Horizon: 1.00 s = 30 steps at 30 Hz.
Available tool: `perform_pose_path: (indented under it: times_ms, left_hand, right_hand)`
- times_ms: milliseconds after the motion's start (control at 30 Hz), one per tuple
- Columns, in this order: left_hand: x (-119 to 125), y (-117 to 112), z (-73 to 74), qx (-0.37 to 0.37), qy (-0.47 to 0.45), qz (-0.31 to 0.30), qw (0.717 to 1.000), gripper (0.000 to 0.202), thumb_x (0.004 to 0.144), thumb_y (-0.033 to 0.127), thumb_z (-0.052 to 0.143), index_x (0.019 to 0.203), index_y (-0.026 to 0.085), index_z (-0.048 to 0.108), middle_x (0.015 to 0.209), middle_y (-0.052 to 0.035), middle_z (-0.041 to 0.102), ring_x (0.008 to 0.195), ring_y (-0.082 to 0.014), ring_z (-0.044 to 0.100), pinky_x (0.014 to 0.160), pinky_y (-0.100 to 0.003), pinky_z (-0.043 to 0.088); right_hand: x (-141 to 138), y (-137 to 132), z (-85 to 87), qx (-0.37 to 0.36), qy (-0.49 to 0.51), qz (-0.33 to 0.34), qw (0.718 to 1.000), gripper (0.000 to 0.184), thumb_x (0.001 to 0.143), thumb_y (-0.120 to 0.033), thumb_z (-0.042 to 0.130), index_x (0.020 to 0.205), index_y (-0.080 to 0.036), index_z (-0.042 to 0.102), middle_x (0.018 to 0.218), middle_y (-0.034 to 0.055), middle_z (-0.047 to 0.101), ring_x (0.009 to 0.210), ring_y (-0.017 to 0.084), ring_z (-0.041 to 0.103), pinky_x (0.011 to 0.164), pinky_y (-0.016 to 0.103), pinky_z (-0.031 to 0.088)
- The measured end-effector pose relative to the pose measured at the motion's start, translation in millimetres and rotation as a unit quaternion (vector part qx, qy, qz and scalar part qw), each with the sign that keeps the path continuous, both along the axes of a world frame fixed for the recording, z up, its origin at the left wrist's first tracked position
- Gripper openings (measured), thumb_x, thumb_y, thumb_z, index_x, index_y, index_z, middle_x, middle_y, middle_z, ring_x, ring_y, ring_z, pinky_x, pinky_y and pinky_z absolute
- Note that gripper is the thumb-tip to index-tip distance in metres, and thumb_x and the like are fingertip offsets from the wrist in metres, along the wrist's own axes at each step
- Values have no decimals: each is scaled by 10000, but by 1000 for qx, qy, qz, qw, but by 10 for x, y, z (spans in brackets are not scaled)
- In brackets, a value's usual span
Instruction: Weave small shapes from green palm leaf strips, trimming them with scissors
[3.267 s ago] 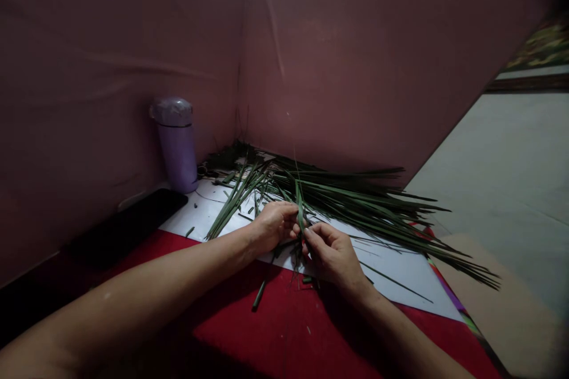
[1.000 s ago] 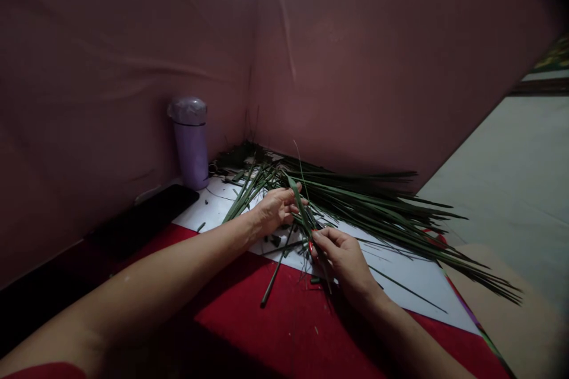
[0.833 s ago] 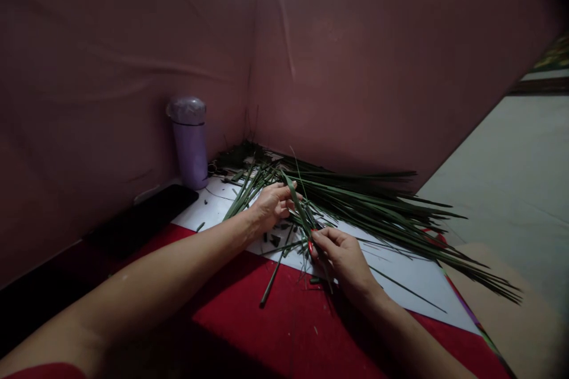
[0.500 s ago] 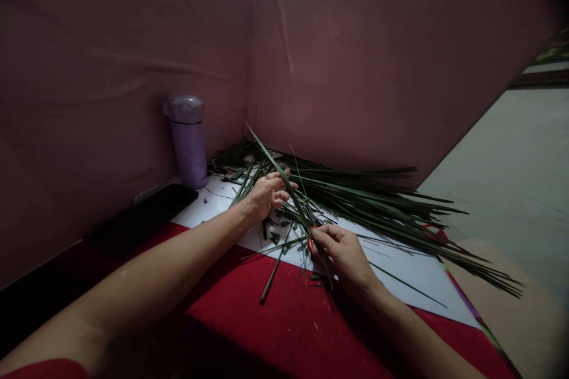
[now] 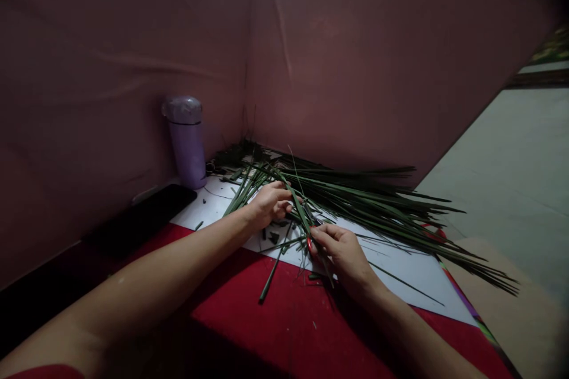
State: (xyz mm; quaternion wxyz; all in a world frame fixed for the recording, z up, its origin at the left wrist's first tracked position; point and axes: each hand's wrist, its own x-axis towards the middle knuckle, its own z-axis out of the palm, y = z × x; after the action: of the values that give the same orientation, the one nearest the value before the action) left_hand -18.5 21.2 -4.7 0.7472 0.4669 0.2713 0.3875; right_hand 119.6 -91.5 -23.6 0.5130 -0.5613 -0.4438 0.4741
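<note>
My left hand point(image 5: 270, 204) curls round a long green leaf strip point(image 5: 295, 204) just above the white sheet point(image 5: 400, 266). My right hand point(image 5: 341, 252) pinches the strip's lower end, and something small and red shows by its thumb. A big pile of long green leaves point(image 5: 373, 204) fans out to the right behind both hands. Short cut leaf bits point(image 5: 272, 235) lie under the hands, and one loose stem point(image 5: 269, 275) reaches onto the red cloth point(image 5: 275, 331).
A lilac flask point(image 5: 187, 141) stands at the back left by the pink cloth screen point(image 5: 338, 65). A black phone point(image 5: 137, 220) lies left of the white sheet. Pale floor and a tan board point(image 5: 511, 320) are at the right.
My left hand raised the leaf strip so its tip pointed up toward the screen, then brought it back down low over the sheet. The right hand stayed put.
</note>
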Motion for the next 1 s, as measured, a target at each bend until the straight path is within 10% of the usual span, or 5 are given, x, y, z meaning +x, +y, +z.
perform_pose_path:
  times_ms: [600,1000]
  left_hand:
    - [-30,89,22,50,12,127,991,117,718,149,572,758,154,462,673,-45,636,322,-36,406,304,-150,173]
    - [-23,87,-23,-40,30,3,999,165,811,193,504,667,113,502,608,-76,595,377,-48,435,311,-141,228]
  right_hand:
    - [-19,-28,21,0,-19,21,1000,290,662,-408,653,583,-159,526,467,-27,527,363,59,381,367,189,295]
    - [30,-17,-21,-3,-14,29,999,323,677,-453,647,619,-152,545,494,-22,540,374,66,408,370,186,311]
